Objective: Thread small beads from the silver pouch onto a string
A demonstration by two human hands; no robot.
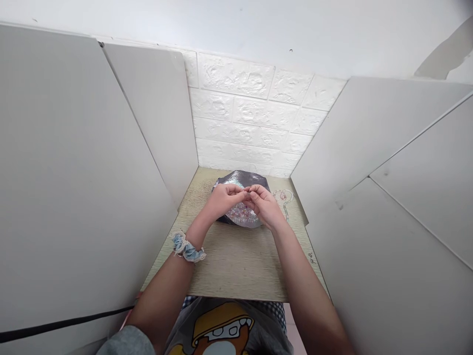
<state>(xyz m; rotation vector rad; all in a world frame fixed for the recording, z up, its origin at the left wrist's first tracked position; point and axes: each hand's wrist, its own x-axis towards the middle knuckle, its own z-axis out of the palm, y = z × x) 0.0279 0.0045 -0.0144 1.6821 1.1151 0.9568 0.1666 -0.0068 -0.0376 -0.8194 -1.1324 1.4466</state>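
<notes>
My left hand (228, 197) and my right hand (263, 201) meet fingertip to fingertip over a dark, shiny bag (254, 177). Both are pinched closed, and whatever lies between the fingertips is too small to name. Many small pink, white and purple beads (242, 214) show in the bag's lower front, just beneath my hands. To the right of the bag lies a beaded string (290, 197) in a loose curve on the tabletop. A light blue scrunchie with lace edging (188, 248) is around my left wrist.
The narrow wooden tabletop (240, 266) stands between pale panels (155, 113) on the left and right. A white brick-pattern wall (251, 113) closes off the back. Small metallic pieces (311, 257) lie near the right edge. A black strap (74, 321) crosses at lower left.
</notes>
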